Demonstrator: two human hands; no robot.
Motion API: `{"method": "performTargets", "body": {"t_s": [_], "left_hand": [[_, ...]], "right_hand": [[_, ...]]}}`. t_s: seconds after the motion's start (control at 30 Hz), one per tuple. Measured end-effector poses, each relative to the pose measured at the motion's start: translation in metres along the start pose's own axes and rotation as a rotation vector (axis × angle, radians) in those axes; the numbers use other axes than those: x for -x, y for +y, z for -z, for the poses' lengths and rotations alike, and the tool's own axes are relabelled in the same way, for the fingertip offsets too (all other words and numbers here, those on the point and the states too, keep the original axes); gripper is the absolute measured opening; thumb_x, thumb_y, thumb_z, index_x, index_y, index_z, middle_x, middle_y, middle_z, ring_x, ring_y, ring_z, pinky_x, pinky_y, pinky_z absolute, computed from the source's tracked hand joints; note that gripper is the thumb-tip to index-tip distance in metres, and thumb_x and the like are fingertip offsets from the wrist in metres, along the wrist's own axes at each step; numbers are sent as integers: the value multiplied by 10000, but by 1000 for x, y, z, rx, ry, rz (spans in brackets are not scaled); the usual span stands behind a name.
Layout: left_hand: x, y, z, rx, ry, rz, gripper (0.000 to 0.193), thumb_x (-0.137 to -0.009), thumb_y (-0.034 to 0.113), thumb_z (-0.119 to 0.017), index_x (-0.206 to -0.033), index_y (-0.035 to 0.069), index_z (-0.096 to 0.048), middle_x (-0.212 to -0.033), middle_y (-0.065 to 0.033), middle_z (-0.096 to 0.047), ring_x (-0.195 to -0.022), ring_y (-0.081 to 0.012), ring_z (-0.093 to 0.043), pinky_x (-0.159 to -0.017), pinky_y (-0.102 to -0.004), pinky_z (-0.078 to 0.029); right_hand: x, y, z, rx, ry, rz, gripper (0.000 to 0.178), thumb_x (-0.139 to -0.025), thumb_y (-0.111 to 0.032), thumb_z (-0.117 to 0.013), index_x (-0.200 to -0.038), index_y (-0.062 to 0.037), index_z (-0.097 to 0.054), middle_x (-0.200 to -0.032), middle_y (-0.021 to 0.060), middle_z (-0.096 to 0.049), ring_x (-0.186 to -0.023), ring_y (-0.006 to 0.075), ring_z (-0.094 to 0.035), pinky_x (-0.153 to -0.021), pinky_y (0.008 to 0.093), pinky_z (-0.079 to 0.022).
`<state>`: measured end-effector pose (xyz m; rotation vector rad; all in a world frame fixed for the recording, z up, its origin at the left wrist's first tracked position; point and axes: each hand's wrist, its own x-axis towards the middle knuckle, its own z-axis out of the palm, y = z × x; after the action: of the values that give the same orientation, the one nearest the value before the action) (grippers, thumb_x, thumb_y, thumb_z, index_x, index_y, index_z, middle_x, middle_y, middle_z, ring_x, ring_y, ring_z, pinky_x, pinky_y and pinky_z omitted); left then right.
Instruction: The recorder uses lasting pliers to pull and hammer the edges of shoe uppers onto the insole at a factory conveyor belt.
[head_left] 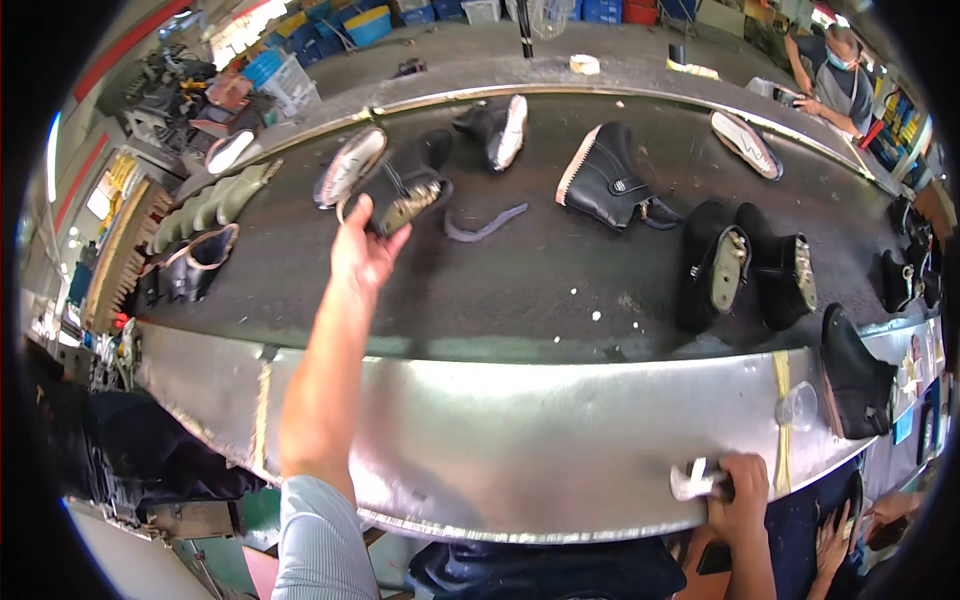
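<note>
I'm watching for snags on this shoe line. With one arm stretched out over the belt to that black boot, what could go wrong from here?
The left hand grips the black boot only at its near edge, so it may slip or tip. A loose grey strip and a sole lie close by and could be dragged along. The right hand holds a small white object at the metal rim, so it offers little bracing.

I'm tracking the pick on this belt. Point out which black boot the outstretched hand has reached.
The left hand touches the black boot lying beside a pale sole at the belt's far left. The other boots lie farther right, away from either hand.
</note>
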<state>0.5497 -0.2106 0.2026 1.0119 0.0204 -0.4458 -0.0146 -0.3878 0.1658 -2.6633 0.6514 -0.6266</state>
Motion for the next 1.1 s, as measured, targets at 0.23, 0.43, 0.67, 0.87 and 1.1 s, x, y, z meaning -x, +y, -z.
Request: {"method": "performTargets", "body": {"t_s": [0.23, 0.43, 0.67, 0.87, 1.1], "left_hand": [[241, 7, 36, 388, -103, 147, 362, -1003, 325, -519, -1277, 88, -523, -1225, -104, -630, -1055, -279, -658, -842, -455, -593], [405, -7, 64, 440, -192, 188, 418, -1010, 333, -494, -1304, 36, -501, -1241, -147, -623, -1088, -310, -643, -908, -459, -560], [503, -49, 115, 584, -579, 403, 402, -976, 335, -552, -1219, 14, -566, -1134, -165, -657, -1027, -316, -649, -903, -470, -535], [546, -63, 128, 353, -290, 440, 432, -955, 342, -590, -1281, 65, -536, -1192, -144, -649, -1088, -319, -639, -924, -485, -531], [553, -85, 143, 327, -416, 507, 471, -957, 342, -588, -1336, 78, -499, -1244, -128, -630, -1096, -300, -642, -907, -468, -545]], "right_hand": [[15, -150, 14, -651, -246, -121, 341, -818, -122, -724, -1120, -54, -581, -998, 156, -675, -865, 312, -687, -758, 366, -543], [24, -248, 5, -715, 234, 496, 424, -716, 67, -705, -1092, -11, -524, -1130, 192, -638, -923, 309, -652, -754, 356, -534], [114, -287, 23, -271, 386, 642, 290, -669, -20, -703, -923, -55, -567, -960, 87, -650, -846, 286, -626, -750, 403, -475], [166, -248, 60, -1036, -282, 201, 154, -836, 7, -605, -945, -72, -531, -814, 34, -570, -743, 154, -546, -686, 293, -431], [225, -190, 63, -2051, -290, 107, 111, -901, -113, -591, -940, -84, -491, -801, 52, -530, -729, 154, -486, -704, 351, -443]]}}
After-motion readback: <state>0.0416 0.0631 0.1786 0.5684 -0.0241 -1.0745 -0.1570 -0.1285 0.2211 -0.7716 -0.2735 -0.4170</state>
